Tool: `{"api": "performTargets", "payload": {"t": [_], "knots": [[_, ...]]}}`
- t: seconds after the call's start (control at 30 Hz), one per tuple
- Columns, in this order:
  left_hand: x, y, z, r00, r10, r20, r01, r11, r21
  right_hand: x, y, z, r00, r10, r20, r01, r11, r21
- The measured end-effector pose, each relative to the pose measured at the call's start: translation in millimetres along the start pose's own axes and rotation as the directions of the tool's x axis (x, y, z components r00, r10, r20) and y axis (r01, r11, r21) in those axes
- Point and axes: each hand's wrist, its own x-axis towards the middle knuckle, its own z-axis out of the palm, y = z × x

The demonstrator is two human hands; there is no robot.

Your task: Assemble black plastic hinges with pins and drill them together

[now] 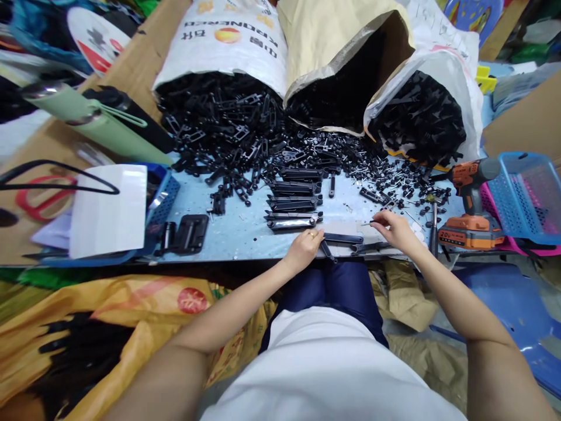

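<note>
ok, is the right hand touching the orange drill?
Apart. The head view shows a clear gap between the right hand and the orange drill, with a dark-handled tool in it.

Left arm: bare, reaching forward and inward.
Left hand: back upward, fingers curled in a grip.
Right arm: bare, bent, angled inward.
Right hand: raised slightly, fingertips pinched together.

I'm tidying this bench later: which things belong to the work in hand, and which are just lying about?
Likely in the work:
black bar at the left hand
thin pin in the right hand
row of black pieces
loose small parts

Probably unrelated:
green bottle
blue chair
</note>
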Motion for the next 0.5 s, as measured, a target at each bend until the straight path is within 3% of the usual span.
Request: {"api": "performTargets", "payload": {"t": [0.13, 0.37, 0.5], "knots": [[-7, -4, 7.6, 0.997, 0.054, -0.058, -0.053, 0.998, 0.027, -4, -13, 2, 0.986, -0.001, 0.167, 0.003, 1.000, -0.008], [-12, 6, 10.4, 0.987, -0.033, -0.155, 0.034, 0.999, 0.002, 2, -47, -4, 0.903, 0.054, 0.427, 0.125, 0.916, -0.381], [0, 24, 11.4, 0.997, 0.038, -0.072, -0.042, 0.997, -0.062, 8, -61, -8, 0.848, 0.074, 0.525, 0.208, 0.864, -0.459]]}}
